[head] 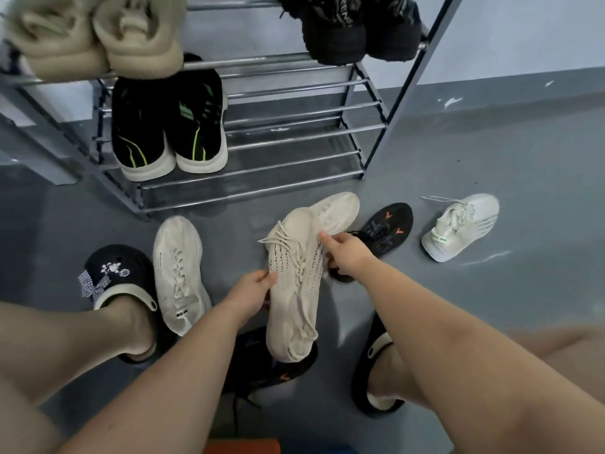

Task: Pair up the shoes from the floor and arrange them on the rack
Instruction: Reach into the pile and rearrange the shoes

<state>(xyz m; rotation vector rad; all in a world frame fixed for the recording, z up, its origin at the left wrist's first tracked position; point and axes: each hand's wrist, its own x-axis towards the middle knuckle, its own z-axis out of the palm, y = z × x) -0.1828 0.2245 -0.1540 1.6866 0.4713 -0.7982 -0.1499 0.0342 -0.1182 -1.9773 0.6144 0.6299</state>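
A beige knit sneaker (293, 290) with dotted lettering is lifted off the floor. My left hand (253, 291) grips its left side near the laces. My right hand (345, 252) pinches its right side. Behind it lies a second cream shoe (337, 208), partly hidden. On the floor lie a cream sneaker (178, 273), a black shoe with orange marks (388, 226), another black shoe with an orange mark (278, 371) under the held one, and a white sneaker (460, 226) with green trim. The metal rack (294, 149) stands ahead.
The rack holds black-and-green sneakers (168, 129) on a lower shelf, beige shoes (95, 34) and black shoes (353, 27) higher up. My feet wear black clogs (122, 276) (373, 365). Bare rack bars lie right of the black-and-green pair. The grey floor meets a wall at right.
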